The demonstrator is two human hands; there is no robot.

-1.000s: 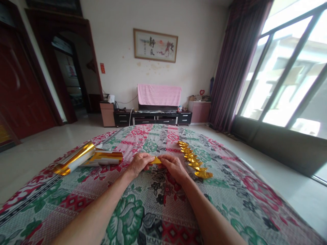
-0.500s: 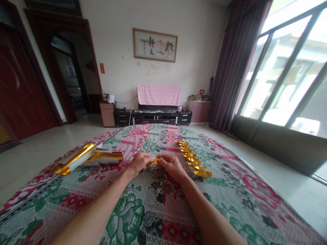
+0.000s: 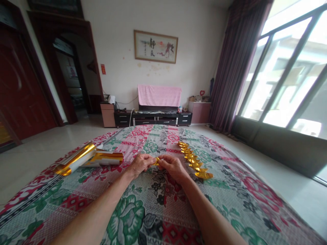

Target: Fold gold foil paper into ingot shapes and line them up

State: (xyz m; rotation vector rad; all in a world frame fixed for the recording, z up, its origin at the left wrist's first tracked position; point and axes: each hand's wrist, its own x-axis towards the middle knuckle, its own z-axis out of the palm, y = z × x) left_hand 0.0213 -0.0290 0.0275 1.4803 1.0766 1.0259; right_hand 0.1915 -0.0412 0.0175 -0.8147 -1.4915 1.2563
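Observation:
Between my hands is a small piece of gold foil paper (image 3: 156, 161), mostly hidden by the fingers. My left hand (image 3: 142, 163) pinches its left end. At the other end, my right hand (image 3: 171, 165) grips it with thumb and fingers closed. Off to the right, several folded gold paper ingots (image 3: 193, 160) lie in a slanting row, the nearest one (image 3: 203, 175) closest to my right forearm. On the left rest curled sheets of gold foil paper (image 3: 107, 158), white on the reverse, with a rolled one (image 3: 78, 158) leaning across them.
A flowered cloth (image 3: 125, 217) covers the broad surface under my arms. Beyond its far edge stands a low black cabinet (image 3: 145, 121) with a pink towel (image 3: 159, 95) draped over something on it. Tall windows (image 3: 286, 75) and a purple curtain (image 3: 237, 61) are at the right.
The gold paper between my fingers has turned or bent slightly, showing a more pointed shape. Both hands stay nearly in place, and the whole view has shifted very slightly.

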